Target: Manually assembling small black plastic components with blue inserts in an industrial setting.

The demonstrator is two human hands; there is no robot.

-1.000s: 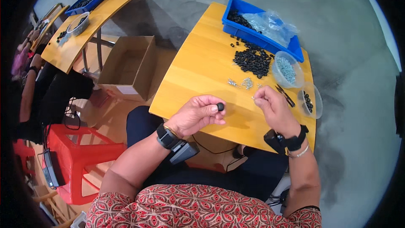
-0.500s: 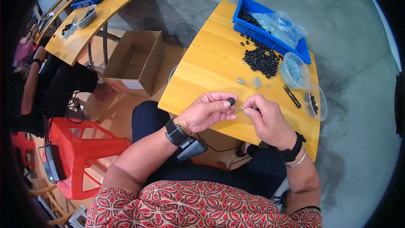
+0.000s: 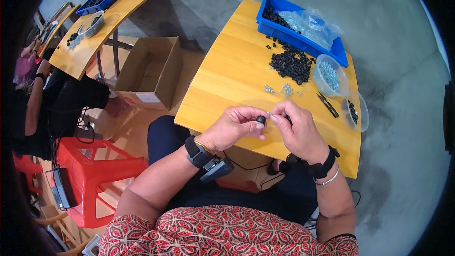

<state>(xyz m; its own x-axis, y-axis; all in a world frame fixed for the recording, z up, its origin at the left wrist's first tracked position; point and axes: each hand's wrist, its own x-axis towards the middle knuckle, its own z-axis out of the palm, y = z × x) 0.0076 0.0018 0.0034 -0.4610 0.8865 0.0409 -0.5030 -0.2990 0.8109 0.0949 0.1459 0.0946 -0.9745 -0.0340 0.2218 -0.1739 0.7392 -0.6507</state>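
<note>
Above the near edge of the yellow table (image 3: 222, 85), my left hand (image 3: 233, 125) pinches a small round black part (image 3: 261, 120) between thumb and fingers. Close beside it, my right hand (image 3: 296, 125) is closed on a tiny silver metal piece (image 3: 269, 114), whose exact kind is too small to make out. The fingertips of both hands nearly meet there. Just beyond them lie small heaps of silver pieces (image 3: 286, 90) and a larger pile of black parts (image 3: 291, 65).
A blue tray (image 3: 303, 40) with black parts and a plastic bag stands at the back. Right of the pile are a tub of silver pieces (image 3: 330, 76), black snips (image 3: 327, 105) and a clear bowl (image 3: 363, 111). Leftward are a cardboard box (image 3: 151, 73), red stool (image 3: 95, 170) and another person's arm (image 3: 34, 102).
My hands have come closer together, the silver piece now up by my left fingertips. The black part has tipped slightly lower in my left hand. The whole view has shifted a little.
</note>
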